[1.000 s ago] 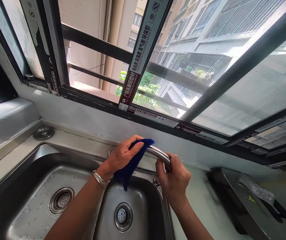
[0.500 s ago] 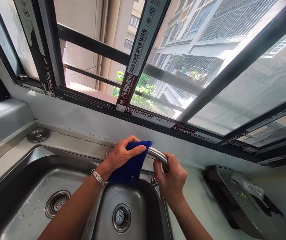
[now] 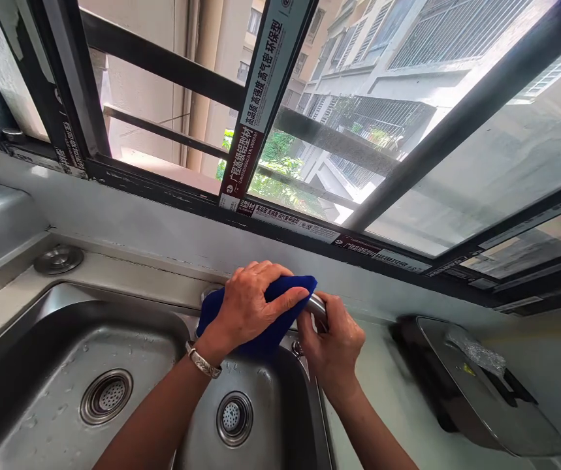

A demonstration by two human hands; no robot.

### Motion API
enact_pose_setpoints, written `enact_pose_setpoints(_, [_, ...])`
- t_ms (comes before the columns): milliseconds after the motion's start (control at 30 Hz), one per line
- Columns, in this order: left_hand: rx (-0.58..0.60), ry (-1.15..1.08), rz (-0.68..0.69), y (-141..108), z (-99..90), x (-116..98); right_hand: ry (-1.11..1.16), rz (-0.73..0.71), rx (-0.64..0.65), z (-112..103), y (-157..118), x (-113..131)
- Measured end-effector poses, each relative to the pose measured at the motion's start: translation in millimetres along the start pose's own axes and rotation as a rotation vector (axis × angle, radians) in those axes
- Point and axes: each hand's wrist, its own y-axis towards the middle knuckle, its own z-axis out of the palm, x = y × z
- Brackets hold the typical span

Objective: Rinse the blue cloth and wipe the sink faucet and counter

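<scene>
A blue cloth [image 3: 268,336] is draped over a curved metal faucet spout [image 3: 317,308] above the double sink. My left hand [image 3: 255,303] is closed over the cloth, pressing it around the spout, with the thumb pointing right. Just to the right, my right hand [image 3: 336,336] grips the end of the spout. Most of the spout is hidden under the cloth and the left hand. Below the hands lies the smaller sink basin [image 3: 285,411]; the larger basin [image 3: 49,398] is on the left, with water drops on its bottom.
A dark-framed window [image 3: 245,156] runs along the back above the sill. On the right counter stands a dark appliance with a glass lid [image 3: 486,398], crumpled clear plastic on top. A round metal drain lid [image 3: 59,260] sits at the sink's back left corner.
My left hand has slid the cloth to the right along the spout, nearer my right hand, covering more of the metal. My right hand still holds the spout's end.
</scene>
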Motion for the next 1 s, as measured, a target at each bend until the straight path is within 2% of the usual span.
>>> enact_pose_setpoints(267, [-0.054, -0.034, -0.001, 1.1, 4.9, 1.9, -0.029, -0.019, -0.006, -0.1, 0.4, 1.1])
enact_pose_setpoints(467, [-0.045, -0.306, -0.216, 4.5, 1.5, 21.7, -0.054, -0.015, -0.016, 0.0, -1.1, 0.2])
enact_pose_setpoints(567, [-0.061, -0.421, -0.256, 3.5, 1.4, 34.8, -0.067, -0.015, -0.015, -0.3, -2.5, -0.2])
enact_pose_setpoints(733, [0.007, -0.481, -0.258, -4.3, -1.1, 37.1, -0.089, 0.010, -0.006, 1.0, -2.9, -1.3])
enact_pose_setpoints(1000, [0.116, -0.392, -0.239, -8.0, -15.6, 26.6, -0.073, -0.002, -0.011, 2.4, -0.6, -1.2])
